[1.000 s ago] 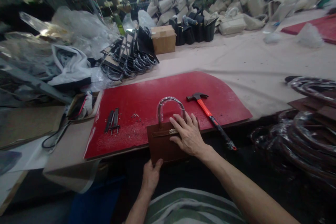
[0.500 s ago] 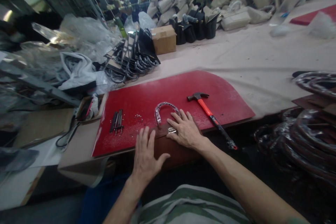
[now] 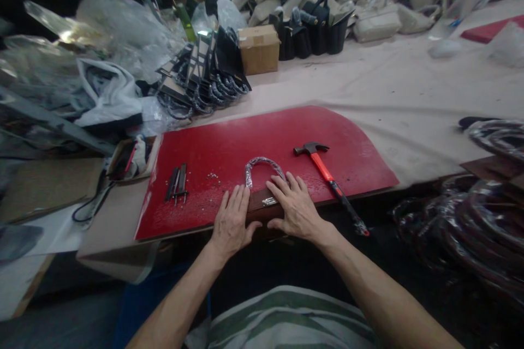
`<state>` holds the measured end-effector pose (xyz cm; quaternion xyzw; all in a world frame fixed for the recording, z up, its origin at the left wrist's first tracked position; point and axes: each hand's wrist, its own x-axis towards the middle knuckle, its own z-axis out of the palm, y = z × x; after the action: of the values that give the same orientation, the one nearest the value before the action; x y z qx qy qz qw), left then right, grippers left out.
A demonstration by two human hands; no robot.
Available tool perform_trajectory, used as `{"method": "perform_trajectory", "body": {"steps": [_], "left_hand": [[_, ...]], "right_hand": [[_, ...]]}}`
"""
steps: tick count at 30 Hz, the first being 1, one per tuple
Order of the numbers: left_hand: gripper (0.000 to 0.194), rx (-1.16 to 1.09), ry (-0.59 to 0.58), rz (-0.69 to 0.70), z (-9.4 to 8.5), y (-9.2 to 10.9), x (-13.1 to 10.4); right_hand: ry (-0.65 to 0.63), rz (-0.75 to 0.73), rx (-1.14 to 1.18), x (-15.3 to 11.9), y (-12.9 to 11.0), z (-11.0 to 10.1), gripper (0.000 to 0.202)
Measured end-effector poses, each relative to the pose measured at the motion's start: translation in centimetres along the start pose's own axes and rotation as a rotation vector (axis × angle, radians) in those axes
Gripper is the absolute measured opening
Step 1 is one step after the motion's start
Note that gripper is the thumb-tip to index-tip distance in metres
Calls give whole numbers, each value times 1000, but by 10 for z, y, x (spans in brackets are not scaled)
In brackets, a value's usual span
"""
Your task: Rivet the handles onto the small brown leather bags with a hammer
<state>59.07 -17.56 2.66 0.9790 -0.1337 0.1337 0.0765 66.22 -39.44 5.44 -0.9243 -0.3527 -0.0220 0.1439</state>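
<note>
A brown leather bag panel (image 3: 256, 199) lies over the near edge of the red board (image 3: 216, 144). Its curved handle (image 3: 262, 160), wrapped in clear plastic, points away from me. Small metal fittings (image 3: 269, 202) shine on the panel between my hands. My left hand (image 3: 234, 221) lies flat on the panel's left end, fingers stretched out and thumb apart. On the right part rests my right hand (image 3: 297, 206), palm down with its fingers spread, covering one foot of the handle. Neither hand grips anything.
A claw hammer (image 3: 323, 169) lies right of the panel, its grip overhanging the edge. Metal punches (image 3: 177, 182) and small bits are on the left of the board. Plastic-wrapped brown handles (image 3: 470, 218) are heaped at right. A cardboard box (image 3: 258, 50) stands behind.
My left hand has moved forward and right, from beside the panel onto its left end. My right hand has shifted slightly right, its thumb now showing. The view has tilted a little.
</note>
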Motion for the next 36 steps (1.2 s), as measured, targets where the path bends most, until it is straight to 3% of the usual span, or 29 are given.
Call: {"method": "perform_trajectory", "body": {"steps": [4,12,21,27,30,33,36], "left_hand": [[90,-19,11,-5,1,0,1],[84,-194,-43,3,-6,1,12],[90,-235,-25,-100,-7,-1,11],[67,-243,13,-138,-11,-14,1],[68,-203,-10,-93,-11,-16,-3],[67,-172,51,-77,-8,-11,-7],[52,-177,169,-99,-5,-7,-9]], "right_hand": [[-13,-5,-14,1,2,-1,92],[61,94,-6,-7,-1,3,88],[82,88,-6,-6,1,5,82],[22,111,14,0,5,1,76],[53,108,-12,-3,1,3,76],[125,118,-36,-8,-4,7,74],[163,131,-38,-11,-7,11,71]]}}
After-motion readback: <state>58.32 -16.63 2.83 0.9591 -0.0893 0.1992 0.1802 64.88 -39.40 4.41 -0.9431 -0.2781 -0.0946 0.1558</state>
